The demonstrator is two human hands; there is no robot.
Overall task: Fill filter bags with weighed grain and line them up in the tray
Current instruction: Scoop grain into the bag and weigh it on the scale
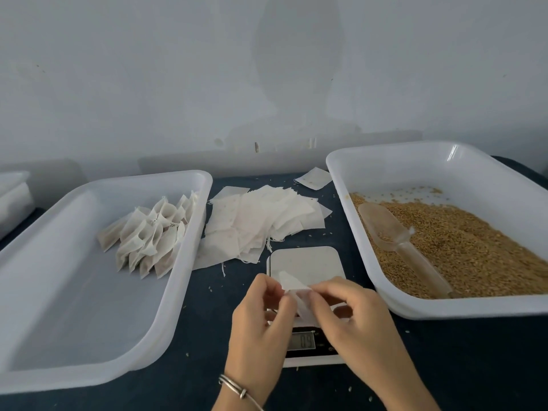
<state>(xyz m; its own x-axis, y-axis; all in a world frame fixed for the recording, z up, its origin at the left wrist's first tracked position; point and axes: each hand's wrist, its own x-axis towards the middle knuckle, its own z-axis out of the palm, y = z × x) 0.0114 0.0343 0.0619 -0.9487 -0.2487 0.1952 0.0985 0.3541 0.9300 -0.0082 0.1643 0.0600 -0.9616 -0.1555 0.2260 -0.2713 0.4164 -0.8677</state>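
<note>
**Empty bag pinched above the scale**

A thin, white, flat filter bag (pixel 293 287) sits at lower centre of the frame, over the scale (pixel 305 262). The left hand (pixel 258 324) pinches its left edge and the right hand (pixel 350 315) pinches its right side, so the bag spans the two. Its long axis slants from upper left to lower right. Filled bags (pixel 148 235) lean in rows in the left tray (pixel 89 363).

My way forward is hemmed in: the white plastic tray of filled bags (pixel 166 292) walls my left, the white plastic tray of golden grain (pixel 382 295) my right. Between them, the white digital scale (pixel 305 265) and the loose pile of empty white filter bags (pixel 261 223) cover the dark tabletop (pixel 462 360), bare only nearest me.
</note>
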